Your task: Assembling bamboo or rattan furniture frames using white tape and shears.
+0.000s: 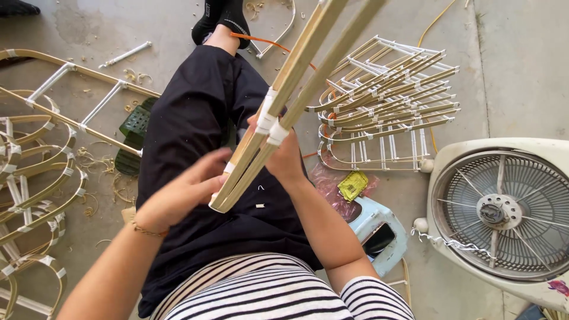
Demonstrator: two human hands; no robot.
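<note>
**Between both hands: bamboo frame held by its near end, long axis running up and away**

Between the two hands, over the lap, a bamboo frame point(296, 77) of paired pale strips is held. Its long axis is seen to run from the near end, low and just beside the left fingers, upward and to the right, past the top edge of the view. The far end is not shown.

The left hand point(184, 192) is placed at the near end of the strips. Its fingers point(213, 163) are curled loosely toward the strips and touch them close to a small white binding point(229, 168); a firm grip cannot be confirmed, as the fingertips are partly hidden behind the wood.

The right hand point(284, 157) is placed further along the axis, behind the strips as seen from above. It is closed around the frame just below two white tape wraps point(269, 121), where the strips begin to part. The right hand is judged to carry the weight; the left is nearer the free end.

To the left of the left hand, well apart on the floor, curved bamboo pieces point(35, 172) are laid. Beyond the right fingers, a stack of finished racks point(385, 101) is noted. Further right, a box fan point(504, 213) lies flat. Near the right elbow, a pale blue stool point(379, 228) bears a phone.
</note>
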